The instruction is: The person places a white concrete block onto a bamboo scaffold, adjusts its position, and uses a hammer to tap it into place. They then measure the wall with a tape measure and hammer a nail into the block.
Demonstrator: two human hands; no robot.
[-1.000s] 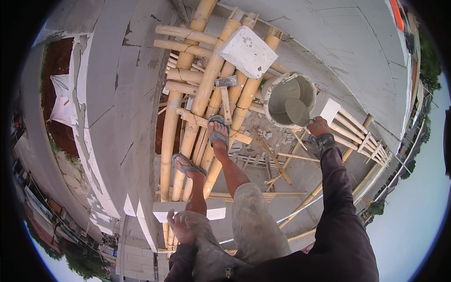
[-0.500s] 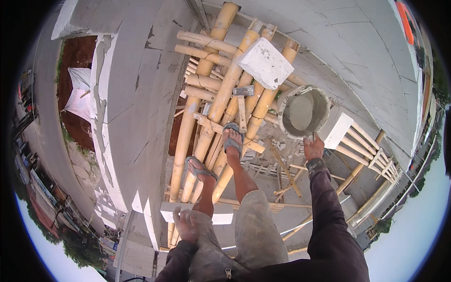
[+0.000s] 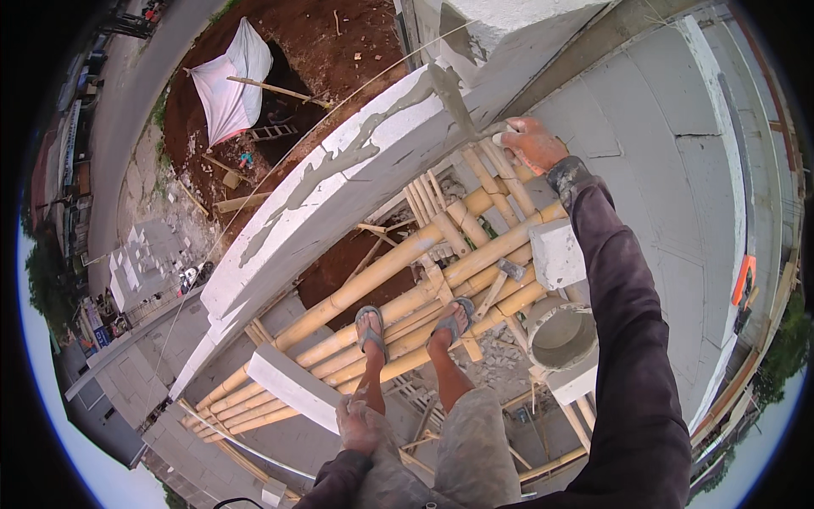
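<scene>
My right hand [image 3: 532,144] reaches far forward, closed around the handle end of a mortar-coated trowel [image 3: 454,97]. The grey blade lies against the upper edge of a white block wall [image 3: 381,165], where an uneven streak of wet mortar [image 3: 309,180] runs along the top. On my left knee rests my left hand [image 3: 360,427], fingers loosely bent and holding nothing. A round bucket [image 3: 562,338] with grey mortar inside stands right of my feet, partly behind my right sleeve. Near it a hammer [image 3: 510,270] lies across the bamboo, and a white block [image 3: 558,254] sits beyond.
My sandalled feet stand on bamboo poles [image 3: 407,297] with gaps down to rubble. Another white block [image 3: 292,386] lies at the left end of the poles. A grey block wall [image 3: 644,127] rises on the right. Past the white wall are red soil and a pale tarp [image 3: 233,81].
My right hand has moved from the bucket's rim forward to the wall top, bringing the trowel. The view has turned toward the left wall. My left hand stays on the knee.
</scene>
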